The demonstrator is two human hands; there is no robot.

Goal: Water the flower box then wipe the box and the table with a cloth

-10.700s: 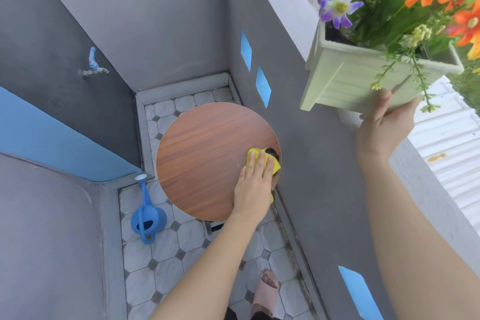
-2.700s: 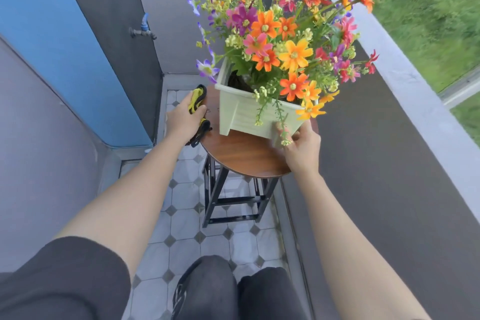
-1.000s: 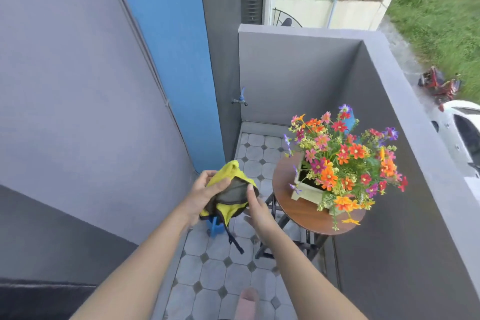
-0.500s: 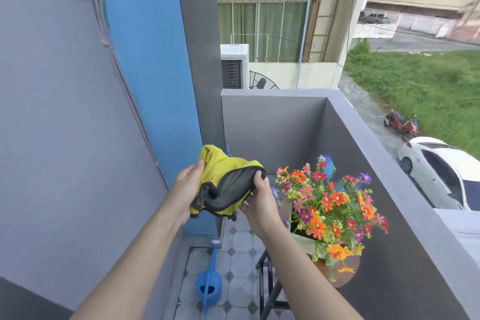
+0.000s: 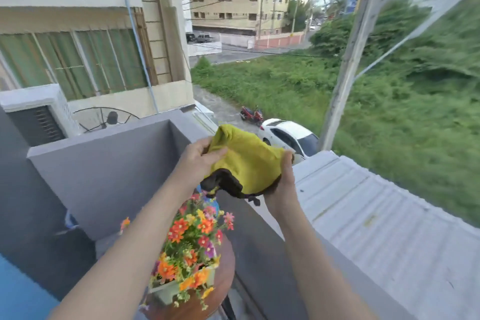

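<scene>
Both hands hold a yellow cloth with a dark grey side [image 5: 246, 163] up in the air, over the top of the balcony wall. My left hand [image 5: 198, 161] pinches its left edge and my right hand [image 5: 281, 184] cups its right underside. Below my arms, the pale green flower box [image 5: 168, 291] full of orange, pink and purple flowers [image 5: 192, 236] stands on the round wooden table [image 5: 220, 291]. My left forearm crosses in front of part of the box.
The grey balcony wall [image 5: 104, 171] runs behind and to the right of the table. A tap [image 5: 68, 223] sticks out of the dark wall at the left. Beyond the wall lie a corrugated roof [image 5: 376, 228], a white car [image 5: 288, 138] and grass.
The view has swung up and to the right, out over the street. Both hands have lifted the cloth higher and turned it so that its yellow side shows most.
</scene>
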